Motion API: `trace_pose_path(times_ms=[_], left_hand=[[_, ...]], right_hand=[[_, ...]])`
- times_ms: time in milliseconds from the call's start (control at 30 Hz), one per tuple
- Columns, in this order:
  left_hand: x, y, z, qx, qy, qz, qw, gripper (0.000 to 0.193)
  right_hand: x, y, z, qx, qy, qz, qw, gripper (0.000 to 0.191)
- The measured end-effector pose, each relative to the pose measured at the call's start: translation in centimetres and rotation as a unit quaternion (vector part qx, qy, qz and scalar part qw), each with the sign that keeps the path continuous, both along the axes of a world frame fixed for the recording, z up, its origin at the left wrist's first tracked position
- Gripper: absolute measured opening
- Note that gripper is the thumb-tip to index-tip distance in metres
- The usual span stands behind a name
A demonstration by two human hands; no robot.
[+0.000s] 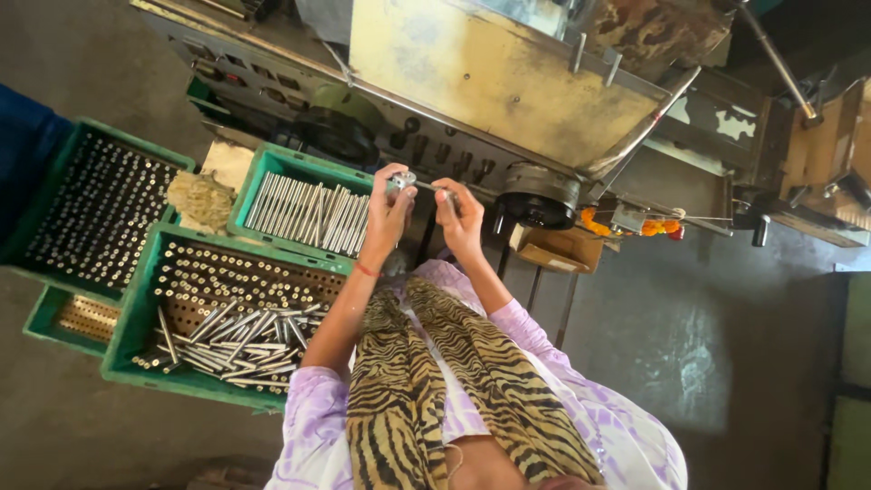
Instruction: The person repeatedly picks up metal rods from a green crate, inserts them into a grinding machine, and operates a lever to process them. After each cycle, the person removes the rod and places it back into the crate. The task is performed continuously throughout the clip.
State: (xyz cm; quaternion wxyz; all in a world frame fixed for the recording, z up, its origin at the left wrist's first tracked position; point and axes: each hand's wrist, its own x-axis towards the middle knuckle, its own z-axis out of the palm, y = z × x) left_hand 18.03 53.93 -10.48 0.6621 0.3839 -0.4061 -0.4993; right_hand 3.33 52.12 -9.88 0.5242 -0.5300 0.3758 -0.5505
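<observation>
Both hands are up together in front of the machine, meeting just above the chest. The left hand (388,210) has its fingers clamped on a small silvery metal fitting (400,181), held at the fingertips. The right hand (460,218) sits just beside it, its fingers pinched together on a thin metal rod (430,187) that runs across from the fitting; rod and fitting touch, though whether the rod sits inside the fitting is too small to tell.

Off to the side of the left fingers lies a green crate (272,163) packed with long silvery rods (308,213) laid side by side. Nearer the body from there, a second green crate (136,308) holds a perforated rack with many short pins standing upright, and a loose heap of rods (236,340) lies across its near part. Further out on that side sits a third green crate (63,172), its rack also full of upright pins. Between the crates rests a bundle of pale fibrous rag (201,198).

Just beyond the fingers rises the big yellowish machine housing (490,77), worn and stained. Out past the right fingers, a small cardboard box (558,249) sits under the machine, with an orange flower garland (653,227) strung just beyond it. A striped scarf (408,390) hangs down over the lilac clothing.
</observation>
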Motion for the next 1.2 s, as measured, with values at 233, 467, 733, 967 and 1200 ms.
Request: trace_pose_path(times_ms=[233, 467, 733, 967, 1200], left_hand=[[3.3, 1.0, 2.2, -0.31, -0.509, 0.084, 0.798, 0.043], [3.2, 0.4, 4.2, -0.236, -0.39, 0.039, 0.889, 0.033], [1.6, -0.6, 6.9, 0.254, 0.101, -0.147, 0.951, 0.012], [-1.3, 1.0, 8.3, 0.065, -0.083, -0.025, 0.994, 0.018], [-2.6, 1.1, 9.4, 0.049, -0.097, -0.033, 0.994, 0.02]], right_hand=[[-3.4, -1.3, -0.7, 0.431, -0.157, 0.214, 0.863, 0.024], [-3.8, -1.7, -0.5, 0.321, -0.178, 0.234, 0.9, 0.036], [-4.8, -4.9, 2.3, -0.421, 0.334, 0.092, 0.838, 0.025], [-6.1, -4.4, 2.2, -0.421, 0.317, 0.093, 0.845, 0.021], [-7.7, -3.4, 3.0, -0.394, 0.302, 0.079, 0.865, 0.032]])
